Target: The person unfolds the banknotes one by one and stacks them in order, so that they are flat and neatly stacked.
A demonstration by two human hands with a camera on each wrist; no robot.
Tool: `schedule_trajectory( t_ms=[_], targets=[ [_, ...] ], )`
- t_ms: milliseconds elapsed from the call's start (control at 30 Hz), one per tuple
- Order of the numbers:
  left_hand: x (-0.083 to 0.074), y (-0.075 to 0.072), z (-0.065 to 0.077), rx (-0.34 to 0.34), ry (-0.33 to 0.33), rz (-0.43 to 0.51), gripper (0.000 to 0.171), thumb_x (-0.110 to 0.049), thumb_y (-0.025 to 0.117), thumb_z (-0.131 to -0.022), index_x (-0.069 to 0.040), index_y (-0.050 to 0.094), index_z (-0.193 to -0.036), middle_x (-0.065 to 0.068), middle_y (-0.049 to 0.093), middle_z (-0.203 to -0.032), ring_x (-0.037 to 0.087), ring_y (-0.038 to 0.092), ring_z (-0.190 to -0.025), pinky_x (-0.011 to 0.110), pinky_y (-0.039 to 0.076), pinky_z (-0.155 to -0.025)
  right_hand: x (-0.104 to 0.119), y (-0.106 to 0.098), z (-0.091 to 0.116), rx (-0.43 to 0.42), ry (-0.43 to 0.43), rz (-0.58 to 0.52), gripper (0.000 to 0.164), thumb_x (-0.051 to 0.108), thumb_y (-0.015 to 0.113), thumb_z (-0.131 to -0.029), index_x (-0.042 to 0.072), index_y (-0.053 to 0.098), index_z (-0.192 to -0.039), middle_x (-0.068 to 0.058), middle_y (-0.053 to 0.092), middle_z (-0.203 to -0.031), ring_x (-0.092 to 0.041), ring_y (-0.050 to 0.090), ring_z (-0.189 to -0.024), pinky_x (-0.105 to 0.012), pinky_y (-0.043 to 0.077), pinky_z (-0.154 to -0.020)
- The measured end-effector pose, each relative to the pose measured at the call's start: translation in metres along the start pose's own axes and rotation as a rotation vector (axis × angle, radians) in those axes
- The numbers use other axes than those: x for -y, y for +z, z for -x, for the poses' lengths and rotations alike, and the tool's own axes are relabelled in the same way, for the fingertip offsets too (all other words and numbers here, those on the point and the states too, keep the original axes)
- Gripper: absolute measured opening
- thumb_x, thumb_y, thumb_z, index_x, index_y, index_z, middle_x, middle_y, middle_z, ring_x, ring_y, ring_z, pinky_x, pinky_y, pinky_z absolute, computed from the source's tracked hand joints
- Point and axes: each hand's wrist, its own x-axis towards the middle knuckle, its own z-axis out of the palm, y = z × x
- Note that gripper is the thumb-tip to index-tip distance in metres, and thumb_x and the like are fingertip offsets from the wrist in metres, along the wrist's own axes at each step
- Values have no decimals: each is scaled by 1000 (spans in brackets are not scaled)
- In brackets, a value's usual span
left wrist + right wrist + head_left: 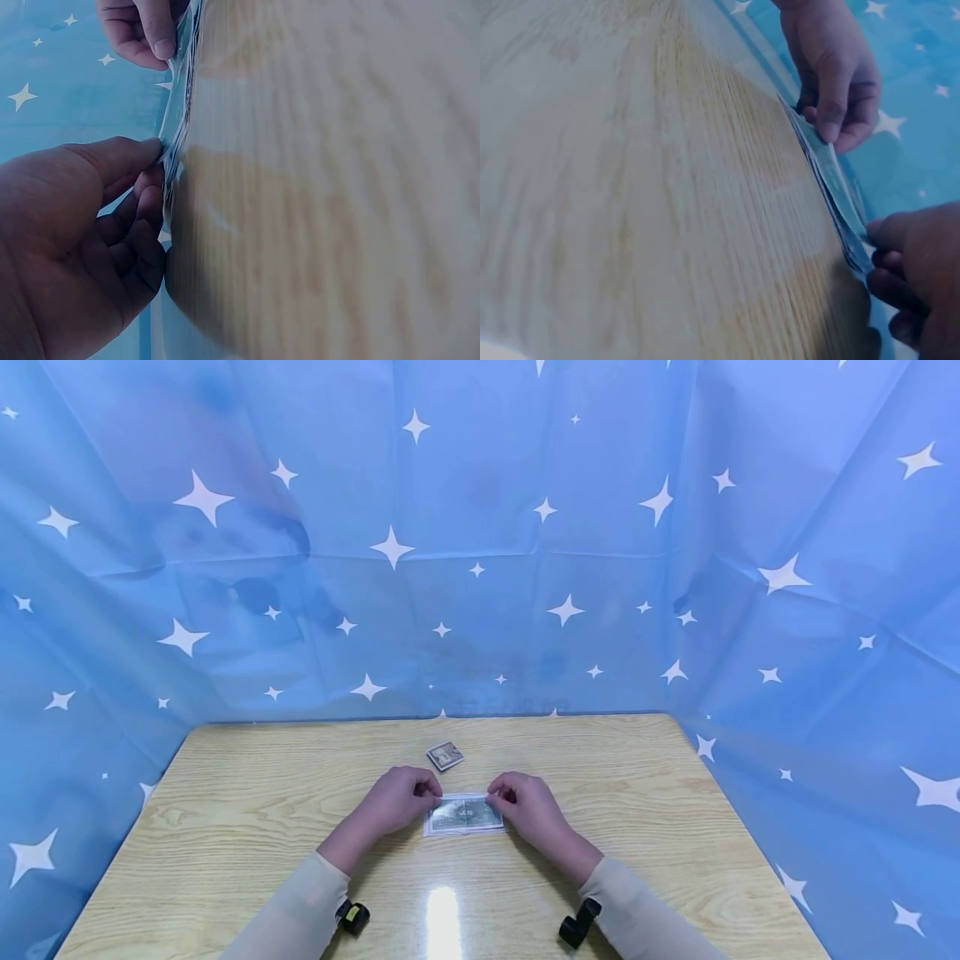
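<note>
both hands pinch banknote; folded note beyond.

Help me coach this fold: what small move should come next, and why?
Probably bring the pinched far edge of the grey-green paper banknote toward the near edge: left hand and right hand each pinch a far corner, and it lies on the wooden table.

Grey-green banknote flat on table centre, far edge lifted.

Both hands, left and right, pinch with curled fingers.
</note>
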Motion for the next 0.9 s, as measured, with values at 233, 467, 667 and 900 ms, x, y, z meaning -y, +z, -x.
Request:
schedule_trajectory(
  t_ms=[233, 467, 667, 900],
  targets=[
    [0, 0, -1, 7, -6, -36, 16, -11, 79, -101, -23, 77, -91, -13, 65, -81, 9, 58, -75, 33, 52, -74, 1, 1, 0, 17, -34, 92, 5, 16, 84, -101, 18, 79, -101, 14, 68, -87, -3, 60, -76, -28, 55, -70],
    [0, 0, -2, 21, -10, -47, 13, -8, 81, -98, -18, 77, -91, -11, 66, -84, 9, 60, -79, 34, 54, -77, 3, 0, -2, 37, -23, 131, 6, 14, 84, -101, 18, 79, -101, 12, 65, -89, -4, 59, -77, -28, 54, -70],
    [-1, 0, -2, 24, -9, -48, 18, -6, 84, -97, -20, 74, -90, -10, 65, -86, 9, 60, -81, 34, 54, -79, 3, 0, -3, 43, -9, 145, 7, 15, 84, -101, 20, 79, -100, 11, 60, -90, -6, 56, -78, -28, 52, -70],
    [-4, 0, -2, 18, -7, -62, 21, -6, 85, -96, -22, 72, -88, -9, 65, -87, 9, 60, -82, 35, 54, -80, 1, 0, -2, 35, -11, 124, 6, 15, 84, -100, 19, 80, -100, 10, 60, -90, -7, 56, -79, -28, 53, -71]
  ],
)
